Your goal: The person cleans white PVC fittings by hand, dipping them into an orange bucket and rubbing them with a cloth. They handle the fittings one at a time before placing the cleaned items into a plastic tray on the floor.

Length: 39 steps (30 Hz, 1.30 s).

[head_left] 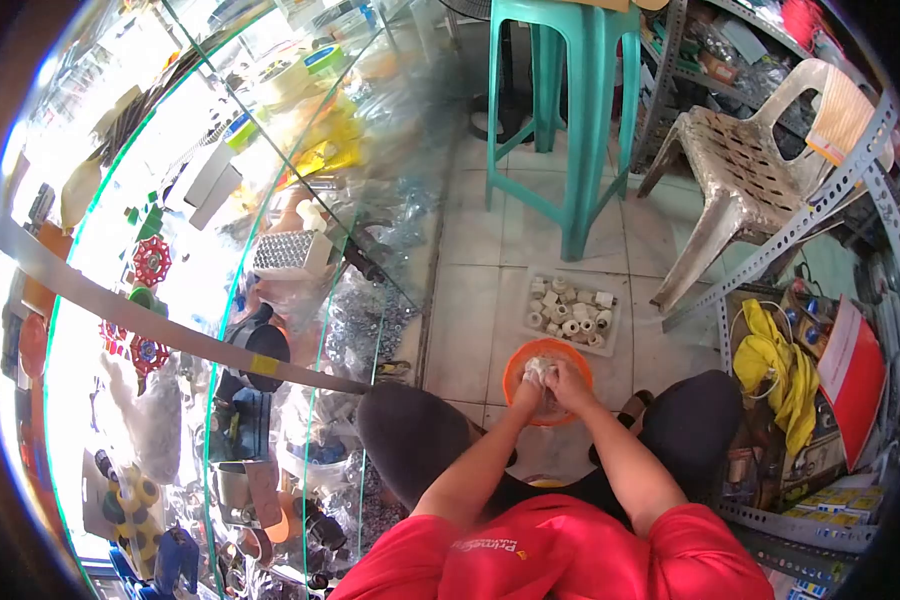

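Note:
An orange basin (511, 372) sits on the tiled floor between my knees. Over it my left hand (529, 391) and my right hand (567, 384) are close together, with the fingers of both closed around a whitish, wet-looking item (541, 367). What that item is cannot be made out. Just beyond the basin lies a white tray (611, 300) holding several white fittings (571, 327).
A green stool (576, 140) stands ahead on the floor, with a worn plastic chair (735, 165) to its right. Glass shelves (213, 400) full of parts line the left. At right are a perforated metal rack (760, 265) and a yellow cloth (775, 365).

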{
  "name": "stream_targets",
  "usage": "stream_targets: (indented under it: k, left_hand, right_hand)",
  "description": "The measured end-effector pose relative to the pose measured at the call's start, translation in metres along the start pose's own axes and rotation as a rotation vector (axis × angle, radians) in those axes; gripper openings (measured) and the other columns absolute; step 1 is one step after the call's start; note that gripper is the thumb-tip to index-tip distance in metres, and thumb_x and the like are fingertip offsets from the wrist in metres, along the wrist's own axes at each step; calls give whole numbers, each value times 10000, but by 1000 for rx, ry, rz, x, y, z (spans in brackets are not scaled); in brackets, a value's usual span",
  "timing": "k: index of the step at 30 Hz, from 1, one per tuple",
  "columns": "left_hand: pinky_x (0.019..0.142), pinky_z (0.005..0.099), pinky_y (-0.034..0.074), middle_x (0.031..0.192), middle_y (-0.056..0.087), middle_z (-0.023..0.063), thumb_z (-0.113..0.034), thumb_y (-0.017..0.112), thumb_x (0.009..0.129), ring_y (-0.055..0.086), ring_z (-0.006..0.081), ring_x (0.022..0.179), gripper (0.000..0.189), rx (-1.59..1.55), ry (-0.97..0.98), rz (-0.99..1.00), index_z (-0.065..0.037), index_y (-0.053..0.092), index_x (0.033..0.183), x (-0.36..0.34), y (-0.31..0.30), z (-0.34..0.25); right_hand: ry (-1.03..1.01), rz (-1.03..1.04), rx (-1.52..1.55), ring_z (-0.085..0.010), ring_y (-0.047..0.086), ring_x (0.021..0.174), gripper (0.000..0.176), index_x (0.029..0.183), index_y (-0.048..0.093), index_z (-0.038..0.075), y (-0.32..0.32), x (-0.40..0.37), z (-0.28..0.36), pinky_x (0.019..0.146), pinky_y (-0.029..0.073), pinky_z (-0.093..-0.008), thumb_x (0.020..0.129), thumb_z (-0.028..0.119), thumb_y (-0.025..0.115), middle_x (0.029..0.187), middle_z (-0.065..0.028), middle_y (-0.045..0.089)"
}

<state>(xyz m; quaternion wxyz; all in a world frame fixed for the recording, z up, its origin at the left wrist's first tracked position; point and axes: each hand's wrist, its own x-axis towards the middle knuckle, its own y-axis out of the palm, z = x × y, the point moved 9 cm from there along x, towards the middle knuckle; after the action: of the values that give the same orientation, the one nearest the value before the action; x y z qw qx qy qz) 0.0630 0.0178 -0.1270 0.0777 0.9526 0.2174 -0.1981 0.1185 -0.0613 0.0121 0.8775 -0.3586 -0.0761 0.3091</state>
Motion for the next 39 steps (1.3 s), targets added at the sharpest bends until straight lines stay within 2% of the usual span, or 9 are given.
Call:
stream_targets:
  k: [3,6,9,15,17,20,27,33,39]
  left_hand:
    - [749,343,425,1039,523,125,-269,304,890,523,249,934,359,-57,-43,28,-43,444,1131,-3,3,5]
    - [739,342,432,998,531,74,-260,372,872,534,212,863,279,-716,-361,287,-85,495,1051,-33,29,-30]
    - [723,326,437,933,534,43,-250,416,855,530,177,808,201,-596,-689,333,-125,511,981,-56,28,-35]
    - [731,303,440,915,541,57,-297,363,867,530,185,829,257,-521,-351,41,-102,505,955,-69,24,-94]
    - [734,306,436,949,529,63,-291,351,869,522,194,854,269,-263,-53,114,-92,491,983,-58,23,-106]
    - [736,309,433,990,514,68,-254,348,869,514,196,879,260,-321,218,109,-89,473,1026,-33,16,-69]
    - [743,342,446,1013,514,71,-206,369,856,522,195,872,253,-725,-487,273,-90,467,1059,-41,26,-66]
    - [711,361,449,945,527,82,-173,329,870,525,203,847,248,-583,-446,160,-62,463,1046,-57,27,-89]
    - [745,363,418,954,540,126,-241,298,884,528,267,825,336,507,145,-31,-35,428,1115,-36,13,-76]
  right_hand:
    - [5,-46,19,-347,451,1017,390,1051,454,-29,-7,-3,9,853,363,-388,763,231,498,1060,-216,488]
    - [-76,146,-168,-349,436,1033,365,1035,470,-10,-7,-10,35,855,358,-388,769,239,498,1075,-213,481]
    - [5,318,89,-362,451,1006,354,1018,485,10,6,-15,34,840,365,-403,783,275,493,1053,-198,498]
    - [150,6,-74,-352,528,855,359,1002,493,14,-2,-10,2,774,405,-400,829,318,412,919,-167,555]
    - [364,-35,281,-358,528,838,361,1010,485,20,46,3,-75,773,405,-404,835,322,396,905,-168,558]
    - [339,-146,260,-367,511,859,355,1027,466,19,49,2,-80,793,392,-414,831,309,410,938,-182,544]
    - [13,-191,-72,-359,466,976,399,1020,478,-26,-24,-24,51,854,346,-423,779,290,502,1031,-216,504]
    - [110,-4,-99,-319,461,1011,365,1060,471,16,-14,-8,26,840,376,-375,783,253,477,1059,-190,504]
    - [503,51,385,-295,493,969,379,1054,475,15,17,-4,-47,814,388,-360,808,295,403,1019,-173,527]
